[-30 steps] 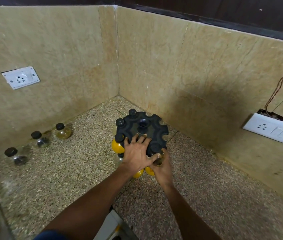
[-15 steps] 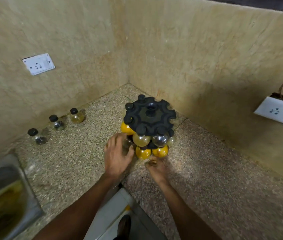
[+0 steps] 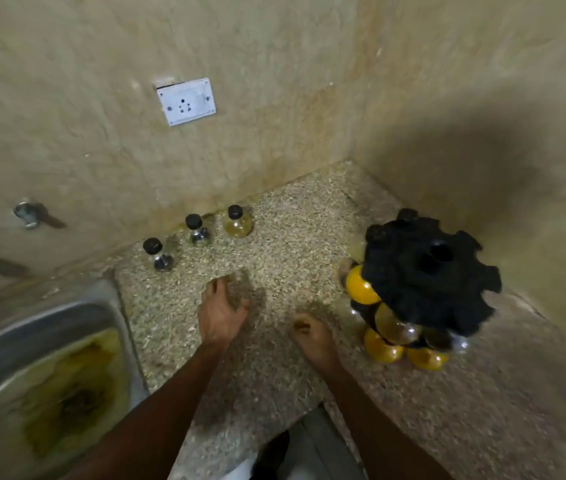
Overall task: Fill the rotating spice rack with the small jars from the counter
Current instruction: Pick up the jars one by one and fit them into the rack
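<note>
Bare forearms, no sleeves or jewellery

Speckled beige-and-brown granite pattern is seen on the counter [image 3: 302,237]; mottled beige on the walls [image 3: 274,64]. The spice rack [image 3: 427,271] top is black, loaded with yellow-orange and clear jars. 3 loose jars carry black caps: jar with yellowish fill [image 3: 237,221], 2 clear jars [image 3: 197,230] [image 3: 158,254]. White socket plate [image 3: 186,101]. Grey steel sink [image 3: 32,341] is stained yellow-brown
</note>
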